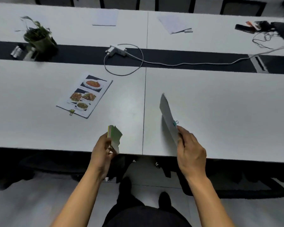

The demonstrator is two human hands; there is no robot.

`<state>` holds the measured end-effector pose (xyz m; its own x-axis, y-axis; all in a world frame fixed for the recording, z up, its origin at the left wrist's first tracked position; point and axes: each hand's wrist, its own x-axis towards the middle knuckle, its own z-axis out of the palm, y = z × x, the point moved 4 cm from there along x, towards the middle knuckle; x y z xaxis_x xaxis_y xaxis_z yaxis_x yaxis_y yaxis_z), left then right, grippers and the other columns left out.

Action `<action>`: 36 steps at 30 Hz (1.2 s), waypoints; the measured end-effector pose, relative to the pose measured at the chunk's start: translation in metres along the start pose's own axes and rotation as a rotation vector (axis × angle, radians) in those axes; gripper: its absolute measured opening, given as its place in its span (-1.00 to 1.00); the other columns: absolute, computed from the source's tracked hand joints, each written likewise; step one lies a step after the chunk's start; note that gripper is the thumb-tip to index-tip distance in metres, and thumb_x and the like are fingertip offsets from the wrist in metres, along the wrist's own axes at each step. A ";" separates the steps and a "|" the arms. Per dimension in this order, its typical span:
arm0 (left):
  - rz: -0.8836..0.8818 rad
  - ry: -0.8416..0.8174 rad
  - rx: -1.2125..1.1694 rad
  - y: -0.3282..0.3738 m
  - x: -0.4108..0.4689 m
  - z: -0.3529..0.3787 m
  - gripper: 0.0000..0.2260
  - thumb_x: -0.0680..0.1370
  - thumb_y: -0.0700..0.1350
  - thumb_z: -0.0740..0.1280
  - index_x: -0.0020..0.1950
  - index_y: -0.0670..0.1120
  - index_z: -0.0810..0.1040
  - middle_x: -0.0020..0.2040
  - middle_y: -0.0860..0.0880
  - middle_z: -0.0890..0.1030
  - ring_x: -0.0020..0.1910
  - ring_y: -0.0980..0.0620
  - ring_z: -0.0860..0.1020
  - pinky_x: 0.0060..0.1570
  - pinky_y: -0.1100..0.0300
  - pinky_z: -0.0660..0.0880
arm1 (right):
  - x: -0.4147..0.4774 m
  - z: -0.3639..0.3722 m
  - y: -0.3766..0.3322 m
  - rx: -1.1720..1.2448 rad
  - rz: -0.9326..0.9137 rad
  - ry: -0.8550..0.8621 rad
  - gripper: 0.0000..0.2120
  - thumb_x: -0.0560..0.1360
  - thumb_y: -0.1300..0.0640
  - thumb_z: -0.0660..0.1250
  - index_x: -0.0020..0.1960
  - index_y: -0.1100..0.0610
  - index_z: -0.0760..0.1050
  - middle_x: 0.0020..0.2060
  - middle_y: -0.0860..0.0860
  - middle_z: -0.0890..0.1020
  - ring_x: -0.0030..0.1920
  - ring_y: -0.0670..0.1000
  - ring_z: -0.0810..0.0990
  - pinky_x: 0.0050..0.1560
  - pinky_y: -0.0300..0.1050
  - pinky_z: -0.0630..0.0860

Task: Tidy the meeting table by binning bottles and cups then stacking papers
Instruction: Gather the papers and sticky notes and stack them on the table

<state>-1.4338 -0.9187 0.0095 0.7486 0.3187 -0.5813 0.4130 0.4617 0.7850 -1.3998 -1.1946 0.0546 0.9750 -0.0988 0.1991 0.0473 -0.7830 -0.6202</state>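
Observation:
My left hand [102,153] grips a small pad of coloured sheets [115,137] above the near table edge. My right hand [191,153] holds a clipped sheaf of white paper [166,113] lifted edge-on over the table, a blue binder clip [175,123] at its near end. A clipped leaflet with food photos [85,95] lies flat to the left on the white table [220,104]. Two more white paper sheets lie on the far side, one [106,18] at centre and one [174,24] to its right.
A white charger [117,50] with a looped cable sits on the dark centre strip. A potted plant [39,40] stands at the far left, beside a small silver item [16,50]. Dark gear and wires [269,28] lie at the far right. Chairs stand under the near edge.

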 end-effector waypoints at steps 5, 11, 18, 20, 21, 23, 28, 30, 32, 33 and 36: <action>0.010 0.065 -0.360 -0.020 -0.072 -0.018 -0.68 0.59 -0.03 0.12 0.18 -0.17 0.52 -0.01 -0.21 0.60 -0.07 -0.13 0.55 -0.22 0.10 0.45 | -0.019 -0.005 -0.005 0.181 -0.056 0.023 -0.61 0.59 0.03 0.09 0.29 0.11 0.54 0.09 -0.01 0.66 0.04 -0.10 0.54 -0.02 -0.34 0.41; 0.156 0.382 -0.279 -0.020 -0.151 -0.088 -0.73 0.60 -0.18 0.29 0.29 -0.15 0.51 0.14 -0.20 0.64 0.13 -0.21 0.62 0.08 -0.11 0.52 | -0.051 0.006 -0.061 0.388 -0.156 -0.106 -0.71 0.58 0.19 0.24 0.27 0.10 0.56 0.03 -0.24 0.56 0.06 -0.30 0.51 0.07 -0.63 0.26; 0.450 0.723 -0.020 0.007 -0.217 -0.221 -0.85 0.60 -0.16 0.34 0.12 0.05 0.59 -0.10 -0.05 0.67 -0.26 0.02 0.65 -0.16 0.09 0.63 | -0.104 0.026 -0.185 0.640 -0.473 -0.087 -0.74 0.60 0.27 0.29 0.27 0.15 0.55 0.11 -0.26 0.57 0.10 -0.30 0.56 0.13 -0.37 0.47; 0.483 0.772 0.015 0.010 -0.232 -0.264 -0.88 0.58 -0.14 0.37 0.05 0.07 0.60 -0.20 -0.02 0.68 -0.31 -0.01 0.66 -0.15 0.05 0.62 | -0.127 0.040 -0.223 0.683 -0.514 -0.107 -0.75 0.60 0.27 0.29 0.26 0.16 0.55 0.10 -0.22 0.59 0.08 -0.29 0.57 0.11 -0.36 0.48; 0.490 0.801 0.011 0.013 -0.241 -0.291 -0.91 0.57 -0.14 0.39 0.04 0.04 0.60 -0.23 0.00 0.68 -0.35 -0.01 0.65 -0.15 0.03 0.61 | -0.144 0.050 -0.244 0.695 -0.523 -0.122 -0.75 0.60 0.26 0.28 0.26 0.14 0.55 0.09 -0.20 0.60 0.07 -0.30 0.57 0.09 -0.38 0.48; 0.508 0.858 -0.013 0.018 -0.256 -0.347 -0.91 0.55 -0.14 0.41 0.05 -0.04 0.61 -0.24 0.05 0.68 -0.41 0.00 0.63 -0.20 0.02 0.61 | -0.180 0.073 -0.285 0.715 -0.544 -0.172 -0.75 0.61 0.23 0.27 0.26 0.06 0.54 0.10 -0.20 0.61 0.05 -0.28 0.59 0.02 -0.40 0.50; 0.562 0.955 -0.025 0.033 -0.289 -0.476 -0.91 0.55 -0.16 0.40 -0.04 0.03 0.57 -0.21 0.05 0.67 -0.36 -0.05 0.63 -0.38 0.19 0.59 | -0.257 0.140 -0.380 0.692 -0.582 -0.329 -0.74 0.59 0.23 0.29 0.25 0.05 0.54 0.05 -0.19 0.62 0.00 -0.21 0.62 -0.04 -0.43 0.51; 0.556 0.980 0.003 0.043 -0.299 -0.519 -0.91 0.56 -0.15 0.40 -0.06 0.05 0.56 -0.20 0.06 0.67 -0.39 -0.02 0.62 -0.35 0.14 0.59 | -0.279 0.162 -0.415 0.693 -0.571 -0.364 -0.75 0.59 0.23 0.29 0.24 0.12 0.56 0.03 -0.14 0.65 -0.01 -0.28 0.60 -0.03 -0.45 0.47; 0.547 0.996 0.007 0.052 -0.303 -0.564 -0.90 0.56 -0.14 0.41 -0.05 0.07 0.56 -0.18 0.06 0.67 -0.40 0.01 0.62 -0.30 0.05 0.59 | -0.300 0.188 -0.449 0.699 -0.548 -0.402 -0.76 0.59 0.20 0.30 0.24 0.10 0.57 0.04 -0.13 0.66 0.01 -0.25 0.62 0.01 -0.38 0.49; 0.541 1.000 0.005 0.055 -0.301 -0.586 -0.89 0.55 -0.14 0.41 -0.05 0.08 0.56 -0.17 0.05 0.67 -0.40 0.02 0.61 -0.27 0.04 0.59 | -0.310 0.203 -0.465 0.696 -0.543 -0.420 -0.76 0.59 0.19 0.30 0.23 0.08 0.56 0.04 -0.12 0.67 0.01 -0.23 0.62 0.02 -0.35 0.50; 0.513 1.034 -0.007 0.065 -0.284 -0.646 -0.91 0.55 -0.13 0.42 0.00 0.04 0.59 -0.17 0.02 0.67 -0.40 0.03 0.61 -0.25 0.00 0.60 | -0.331 0.252 -0.510 0.685 -0.544 -0.486 -0.76 0.58 0.20 0.30 0.20 -0.03 0.54 0.00 -0.17 0.66 -0.03 -0.30 0.60 -0.01 -0.41 0.46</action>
<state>-1.9544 -0.4445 0.0870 0.0442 0.9946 -0.0940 0.1776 0.0848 0.9804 -1.6919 -0.6079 0.1132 0.7589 0.5498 0.3490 0.4796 -0.1092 -0.8707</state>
